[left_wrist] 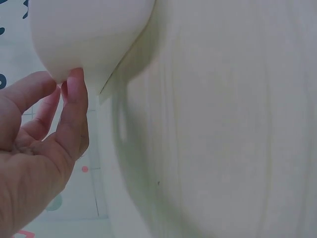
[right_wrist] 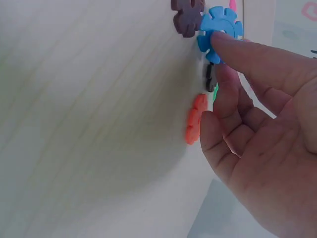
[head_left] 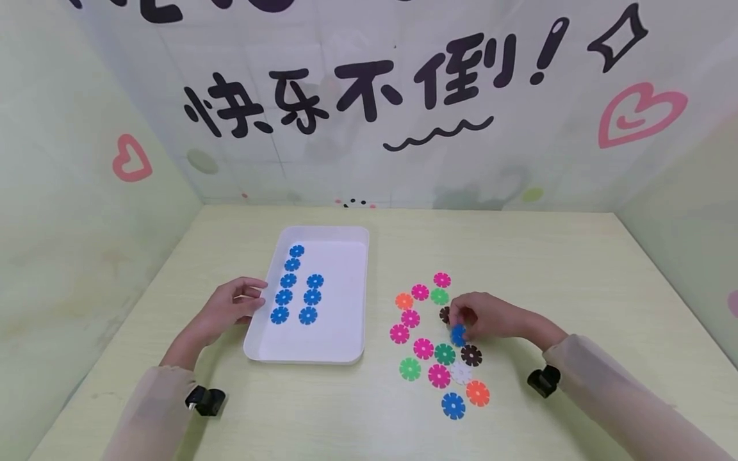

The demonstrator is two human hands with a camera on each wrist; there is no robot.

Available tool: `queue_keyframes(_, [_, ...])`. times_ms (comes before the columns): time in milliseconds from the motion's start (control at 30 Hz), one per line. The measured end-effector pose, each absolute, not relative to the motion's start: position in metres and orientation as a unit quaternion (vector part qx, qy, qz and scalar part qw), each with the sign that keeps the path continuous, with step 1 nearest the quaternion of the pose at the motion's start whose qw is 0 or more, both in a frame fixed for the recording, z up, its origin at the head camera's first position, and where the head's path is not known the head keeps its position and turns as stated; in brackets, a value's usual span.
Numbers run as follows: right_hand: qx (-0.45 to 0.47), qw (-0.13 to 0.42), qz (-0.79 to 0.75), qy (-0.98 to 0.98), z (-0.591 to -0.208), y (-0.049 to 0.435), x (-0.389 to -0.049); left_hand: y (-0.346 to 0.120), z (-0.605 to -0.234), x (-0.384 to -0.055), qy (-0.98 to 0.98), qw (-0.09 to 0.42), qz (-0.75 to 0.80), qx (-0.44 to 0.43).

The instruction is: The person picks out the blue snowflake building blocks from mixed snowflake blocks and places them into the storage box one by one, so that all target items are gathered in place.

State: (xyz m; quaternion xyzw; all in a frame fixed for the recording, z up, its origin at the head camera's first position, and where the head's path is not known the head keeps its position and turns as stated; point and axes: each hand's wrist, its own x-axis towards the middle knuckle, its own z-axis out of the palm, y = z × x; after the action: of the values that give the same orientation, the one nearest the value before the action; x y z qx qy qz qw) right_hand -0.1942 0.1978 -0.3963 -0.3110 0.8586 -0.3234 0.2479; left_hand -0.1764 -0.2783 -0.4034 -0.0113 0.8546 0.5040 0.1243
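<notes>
My left hand is at the left side of a white tray, thumb and fingers pinching its rim in the left wrist view. Blue snowflake-shaped interlocking discs lie inside the tray in two columns, the left one longer. Over the loose pieces on the table, my right hand pinches a blue interlocking disc between thumb and fingers. A dark brown disc is partly covered by that hand, and another dark brown disc lies just nearer to me.
Loose pink, green, orange and white discs are scattered right of the tray, with one blue disc nearest me. The pale wooden table meets printed walls at the back and sides.
</notes>
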Motion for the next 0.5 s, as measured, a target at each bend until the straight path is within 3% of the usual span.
queue_keyframes(500, [-0.335, 0.232, -0.359, 0.84, -0.38, 0.186, -0.196, -0.278, -0.403, -0.176, 0.854, 0.126, 0.505, -0.012])
